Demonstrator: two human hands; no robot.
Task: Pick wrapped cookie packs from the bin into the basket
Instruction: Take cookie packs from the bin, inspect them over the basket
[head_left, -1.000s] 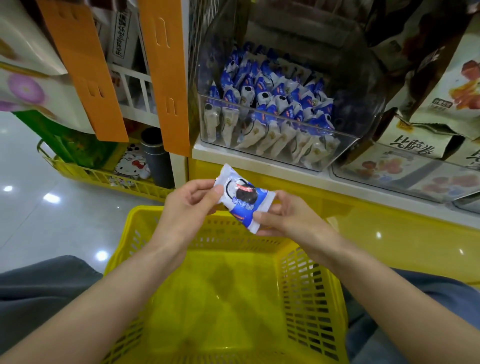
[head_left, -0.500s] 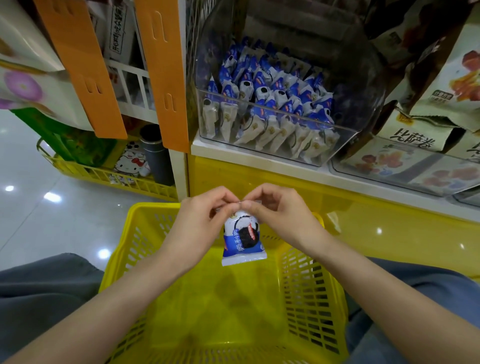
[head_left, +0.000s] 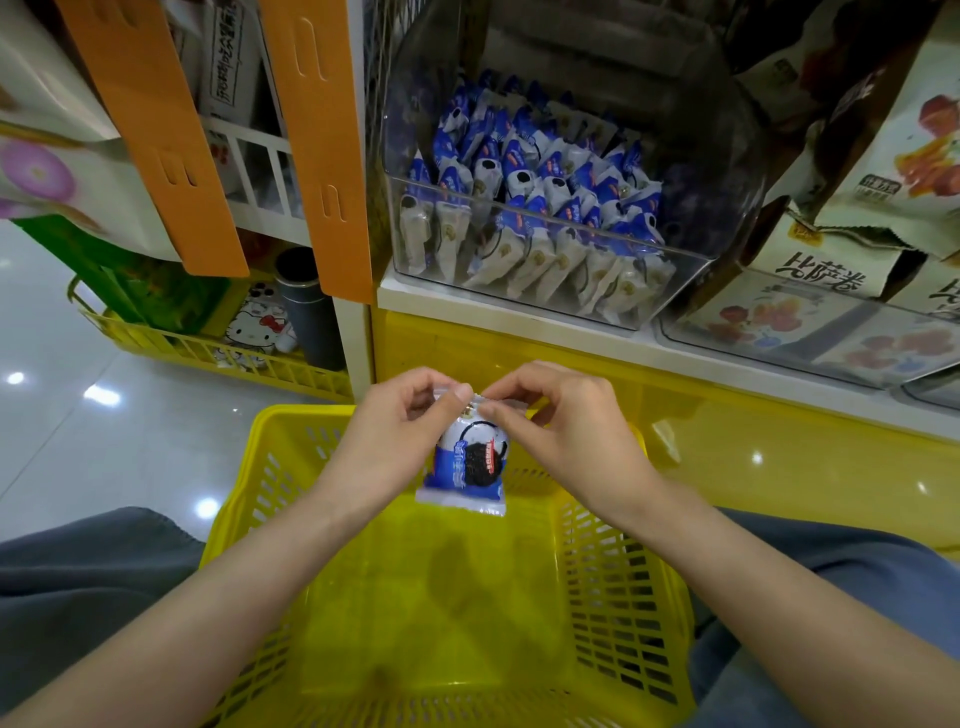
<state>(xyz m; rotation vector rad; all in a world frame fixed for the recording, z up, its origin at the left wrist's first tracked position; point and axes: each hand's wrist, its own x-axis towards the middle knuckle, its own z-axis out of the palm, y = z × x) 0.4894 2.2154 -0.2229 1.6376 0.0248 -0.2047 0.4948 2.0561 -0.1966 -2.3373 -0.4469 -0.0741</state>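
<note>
Head cam, the only view: both hands had one cookie pack (head_left: 466, 467) pinched by its top seam. The left hand (head_left: 395, 436) and right hand (head_left: 566, 436) each had thumb and forefinger closed on that crimped edge, fingertips nearly meeting, the other fingers loosely curled. So the grip was a tight two-handed pinch with nothing else in it.

The pack hung straight down below the grip, over the far end of the yellow basket (head_left: 306, 411), not touching its floor. Up beyond the grip, on the shelf, the clear bin (head_left: 685, 270) was crammed with rows of the same blue-and-white packs (head_left: 524, 182).

Progress-wise I'd call it early. The basket floor under the grip looked bare as far as I could see, this pack wasn't dropped yet, and loads remained in the bin. Letting go looked like all this one needed.
</note>
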